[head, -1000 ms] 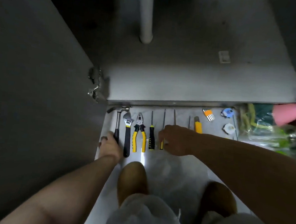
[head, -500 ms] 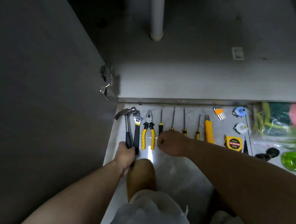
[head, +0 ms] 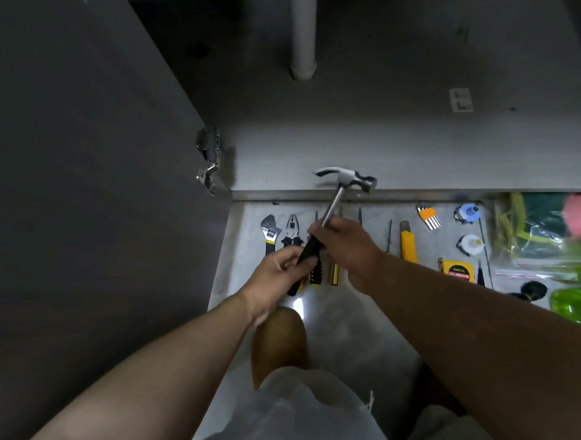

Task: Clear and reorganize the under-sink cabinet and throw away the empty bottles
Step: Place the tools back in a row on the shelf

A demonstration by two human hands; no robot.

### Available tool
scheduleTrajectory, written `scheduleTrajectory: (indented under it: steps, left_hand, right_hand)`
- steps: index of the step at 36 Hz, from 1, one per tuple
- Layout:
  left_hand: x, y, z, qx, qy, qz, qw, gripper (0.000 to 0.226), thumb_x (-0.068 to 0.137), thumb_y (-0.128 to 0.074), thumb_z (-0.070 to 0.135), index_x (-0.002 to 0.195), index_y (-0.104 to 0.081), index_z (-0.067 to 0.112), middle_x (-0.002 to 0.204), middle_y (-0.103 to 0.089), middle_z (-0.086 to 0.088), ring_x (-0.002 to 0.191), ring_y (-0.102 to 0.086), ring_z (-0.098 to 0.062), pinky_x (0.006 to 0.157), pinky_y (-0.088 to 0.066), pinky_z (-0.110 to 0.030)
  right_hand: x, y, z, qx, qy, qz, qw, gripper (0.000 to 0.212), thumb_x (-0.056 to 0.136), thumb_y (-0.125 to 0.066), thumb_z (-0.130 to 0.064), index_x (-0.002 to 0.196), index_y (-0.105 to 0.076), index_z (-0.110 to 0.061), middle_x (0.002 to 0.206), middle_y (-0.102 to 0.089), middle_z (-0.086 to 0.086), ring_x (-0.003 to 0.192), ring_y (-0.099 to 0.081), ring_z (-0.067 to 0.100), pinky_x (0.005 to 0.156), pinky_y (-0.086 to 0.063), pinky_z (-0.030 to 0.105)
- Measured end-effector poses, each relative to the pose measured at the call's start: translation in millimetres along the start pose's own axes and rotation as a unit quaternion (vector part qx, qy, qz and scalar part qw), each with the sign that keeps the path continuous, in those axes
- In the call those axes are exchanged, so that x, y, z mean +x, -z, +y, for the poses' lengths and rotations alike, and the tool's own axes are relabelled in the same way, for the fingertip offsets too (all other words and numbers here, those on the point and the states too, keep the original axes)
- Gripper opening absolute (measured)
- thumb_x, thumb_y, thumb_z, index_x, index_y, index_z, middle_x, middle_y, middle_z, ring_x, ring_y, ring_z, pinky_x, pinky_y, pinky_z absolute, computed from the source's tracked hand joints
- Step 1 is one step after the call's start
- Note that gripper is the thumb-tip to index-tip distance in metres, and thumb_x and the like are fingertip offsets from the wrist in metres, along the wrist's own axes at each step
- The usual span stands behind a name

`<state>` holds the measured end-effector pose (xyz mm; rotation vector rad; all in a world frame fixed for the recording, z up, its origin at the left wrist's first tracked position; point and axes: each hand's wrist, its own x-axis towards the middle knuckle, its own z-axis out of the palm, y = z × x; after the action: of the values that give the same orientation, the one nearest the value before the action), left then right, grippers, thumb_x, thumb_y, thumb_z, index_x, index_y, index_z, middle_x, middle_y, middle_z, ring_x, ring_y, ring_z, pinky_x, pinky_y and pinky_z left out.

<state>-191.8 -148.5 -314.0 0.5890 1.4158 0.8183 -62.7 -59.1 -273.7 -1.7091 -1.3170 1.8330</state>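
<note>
Crouching person: one bare knee (head: 280,338) nearest, pale shorts below it, both forearms reaching forward over the floor (head: 361,326).
Left hand (head: 279,266): clenched round the lower end of the hammer's black grip.
Right hand (head: 345,243): just above the left, fingers wrapped where the black grip meets the steel shaft.
Hammer (head: 332,202): held off the floor between both hands, tilted up and to the right, with its head over the cabinet's front edge.
Floor row: wrench (head: 268,232) and pliers (head: 292,230) just left of the hands, screwdrivers partly hidden beneath them, and to the right a yellow utility knife (head: 407,242), tape measure (head: 457,271) and hex keys (head: 428,216).
Cabinet (head: 389,141): door (head: 81,173) swung open on the left, hinge (head: 208,160) at its edge, and a white pipe (head: 302,33) standing on the grey base at the back.
</note>
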Motion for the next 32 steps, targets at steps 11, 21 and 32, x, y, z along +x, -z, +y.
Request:
scheduleTrajectory:
  steps: [11, 21, 32]
  left_hand:
    - [59.8, 44.1, -40.7, 0.31, 0.117, 0.273, 0.903, 0.019, 0.092, -0.064, 0.012, 0.109, -0.059, 0.017, 0.109, -0.067, -0.008, 0.095, -0.062, -0.025, 0.082, -0.052, -0.034]
    - [62.5, 29.7, -30.7, 0.371, 0.174, 0.265, 0.873, 0.032, 0.09, -0.063, 0.014, 0.118, -0.055, 0.0, 0.119, -0.063, -0.02, 0.113, -0.062, -0.037, 0.096, -0.054, -0.044]
    - [51.6, 44.3, -42.2, 0.242, 0.17, 0.267, 0.917, 0.005, 0.094, -0.063, 0.013, 0.091, -0.066, 0.015, 0.093, -0.071, -0.01, 0.085, -0.066, -0.027, 0.076, -0.054, -0.034]
  right_hand:
    - [9.2, 37.4, 4.0, 0.046, -0.052, -0.047, 0.996, 0.014, 0.103, -0.051, -0.02, 0.096, -0.063, -0.017, 0.109, -0.074, 0.005, 0.087, -0.069, 0.011, 0.078, -0.052, 0.03]
    - [5.5, 36.5, 18.4, 0.055, -0.086, -0.081, 0.991, 0.014, 0.103, -0.051, -0.017, 0.097, -0.063, -0.015, 0.102, -0.073, 0.005, 0.1, -0.068, 0.02, 0.071, -0.048, 0.03]
    - [0.0, 41.1, 12.5, 0.066, -0.089, -0.127, 0.986, 0.011, 0.102, -0.054, -0.017, 0.097, -0.063, -0.012, 0.105, -0.069, 0.013, 0.099, -0.067, 0.023, 0.084, -0.057, 0.04]
